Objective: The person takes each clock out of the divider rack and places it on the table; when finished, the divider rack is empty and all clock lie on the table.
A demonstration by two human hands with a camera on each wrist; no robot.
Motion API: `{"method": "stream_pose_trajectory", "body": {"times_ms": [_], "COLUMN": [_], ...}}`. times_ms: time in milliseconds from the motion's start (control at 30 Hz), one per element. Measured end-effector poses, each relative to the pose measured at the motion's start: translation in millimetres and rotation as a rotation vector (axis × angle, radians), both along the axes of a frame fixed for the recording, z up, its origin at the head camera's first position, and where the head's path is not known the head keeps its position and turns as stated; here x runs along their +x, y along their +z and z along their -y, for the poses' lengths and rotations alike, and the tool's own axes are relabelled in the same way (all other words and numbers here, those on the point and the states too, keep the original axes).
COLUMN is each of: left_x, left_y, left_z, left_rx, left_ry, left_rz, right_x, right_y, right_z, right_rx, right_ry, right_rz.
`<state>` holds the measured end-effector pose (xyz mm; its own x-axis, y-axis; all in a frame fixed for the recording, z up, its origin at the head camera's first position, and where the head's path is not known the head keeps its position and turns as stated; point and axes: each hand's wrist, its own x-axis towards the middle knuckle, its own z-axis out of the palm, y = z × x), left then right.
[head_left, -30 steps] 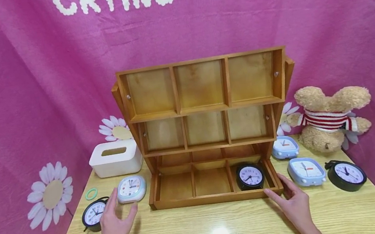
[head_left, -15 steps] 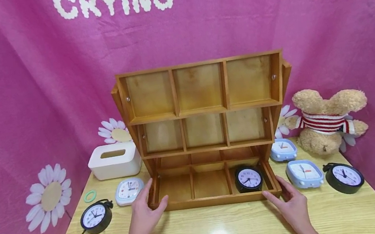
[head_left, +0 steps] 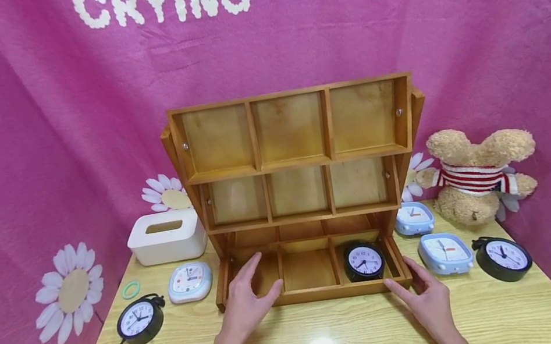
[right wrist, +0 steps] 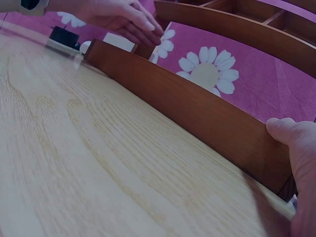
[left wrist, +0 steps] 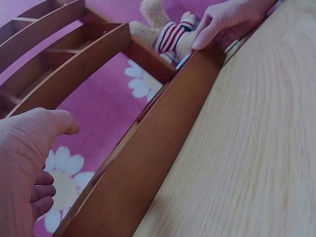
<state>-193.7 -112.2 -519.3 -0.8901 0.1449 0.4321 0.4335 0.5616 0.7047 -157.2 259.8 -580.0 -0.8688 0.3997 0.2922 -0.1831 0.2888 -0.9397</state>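
A brown wooden tiered shelf [head_left: 312, 294] with square compartments stands mid-table. Its bottom right compartment holds a round black alarm clock [head_left: 364, 261] with a white face. My right hand [head_left: 429, 297] grips the shelf's lower right corner, thumb on the front board's top edge [right wrist: 232, 128] and fingers along the side. Over the bottom left compartment is my left hand [head_left: 246, 302], its thumb and fingers spread apart and nothing between them. In the left wrist view that left hand [left wrist: 29, 153] hovers above the front board [left wrist: 148, 148].
At left are a black alarm clock [head_left: 140, 320], a white-blue clock [head_left: 189, 281], a green ring [head_left: 130, 290] and a white tissue box [head_left: 167, 247]. At right are blue clocks [head_left: 448, 269] [head_left: 415, 229], another black clock [head_left: 503, 259] and a plush toy [head_left: 471, 206].
My left hand has moved rightward from beside the left clocks to over the shelf's bottom left compartment. My right hand stays at the shelf corner. The head view has shifted slightly.
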Motion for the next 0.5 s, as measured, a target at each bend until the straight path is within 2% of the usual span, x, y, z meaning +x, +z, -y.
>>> {"method": "stream_pose_trajectory", "body": {"times_ms": [300,500], "left_x": [-6.3,-8.7], "left_y": [4.6,8.6], "left_z": [-48.8,-80.9], "left_rx": [-0.014,-0.103], "left_ry": [-0.113,-0.194], "left_rz": [0.086,0.123], "right_x": [0.8,-0.5], "right_y": [0.8,-1.6], "right_z": [-2.7,-1.8], "right_rx": [0.009,0.001], "right_ry": [-0.008,0.000], "right_rz": [-0.017,-0.005]}}
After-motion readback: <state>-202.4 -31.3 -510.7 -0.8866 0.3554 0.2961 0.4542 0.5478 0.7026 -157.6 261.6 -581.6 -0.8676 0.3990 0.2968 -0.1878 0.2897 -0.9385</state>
